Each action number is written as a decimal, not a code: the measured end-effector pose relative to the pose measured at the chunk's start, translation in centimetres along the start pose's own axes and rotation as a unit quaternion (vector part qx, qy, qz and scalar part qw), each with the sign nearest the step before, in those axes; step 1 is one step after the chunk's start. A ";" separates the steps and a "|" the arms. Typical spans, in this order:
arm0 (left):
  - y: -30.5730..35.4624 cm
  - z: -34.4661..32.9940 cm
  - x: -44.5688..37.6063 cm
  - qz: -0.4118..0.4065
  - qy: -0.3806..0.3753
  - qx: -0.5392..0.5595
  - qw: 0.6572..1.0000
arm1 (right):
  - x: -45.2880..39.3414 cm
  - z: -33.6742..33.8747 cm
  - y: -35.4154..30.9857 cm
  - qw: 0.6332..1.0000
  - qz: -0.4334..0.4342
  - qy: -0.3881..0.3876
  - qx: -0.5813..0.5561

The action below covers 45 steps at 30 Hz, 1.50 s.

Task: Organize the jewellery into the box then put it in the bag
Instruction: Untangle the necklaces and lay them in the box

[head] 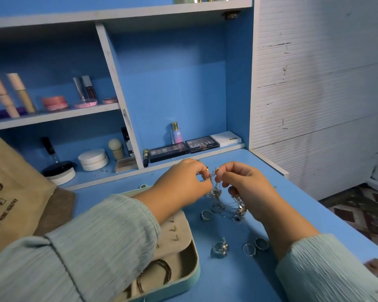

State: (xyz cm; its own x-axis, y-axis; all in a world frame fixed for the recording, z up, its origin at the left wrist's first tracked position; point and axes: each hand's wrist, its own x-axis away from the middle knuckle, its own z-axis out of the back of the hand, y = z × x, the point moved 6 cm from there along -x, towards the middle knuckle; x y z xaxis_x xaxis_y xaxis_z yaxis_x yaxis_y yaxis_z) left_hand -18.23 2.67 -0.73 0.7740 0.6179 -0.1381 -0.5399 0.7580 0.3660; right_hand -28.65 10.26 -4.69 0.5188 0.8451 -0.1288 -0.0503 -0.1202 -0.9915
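Silver chain (pixel 216 190) pinched between left hand (pixel 183 182) and right hand (pixel 242 184).

"MATTE" on a palette (pixel 202 144) ("SB" on a bottle (pixel 176 134))

A home dressing corner. A blue bench (pixel 238 280) sits under shelves (pixel 59 115) of cosmetics: eyeshadow palettes (pixel 202 144), a perfume bottle (pixel 176 132), cream jars (pixel 93 159).
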 end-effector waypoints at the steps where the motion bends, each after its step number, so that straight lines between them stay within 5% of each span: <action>1: -0.2 -0.2 0.0 0.003 -0.006 -0.014 1.000 | -0.1 0.1 0.0 1.000 0.001 0.005 -0.007; 11: -2.2 -0.6 -0.2 0.001 -0.025 0.004 1.000 | -0.4 1.5 -0.4 0.987 0.034 0.076 -0.135; 21: -2.7 -0.2 -0.2 0.022 -0.024 -0.010 0.999 | -0.1 2.0 -1.6 0.951 0.102 0.055 -0.285; 36: -2.1 0.8 0.3 0.038 -0.042 0.011 0.998 | -0.4 2.1 -0.7 0.978 0.092 0.127 -0.140; 45: -2.5 1.3 0.0 0.064 -0.010 0.013 0.998 | -0.4 2.3 -0.7 0.963 0.041 0.120 -0.239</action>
State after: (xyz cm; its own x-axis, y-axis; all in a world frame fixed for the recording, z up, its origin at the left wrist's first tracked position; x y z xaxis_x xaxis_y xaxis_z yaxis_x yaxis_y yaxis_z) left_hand -16.45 0.54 -0.41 0.7066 0.7041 -0.0701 -0.6256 0.6679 0.4031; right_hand -30.81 11.23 -3.97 0.7151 0.6848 -0.1402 0.2690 -0.4547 -0.8490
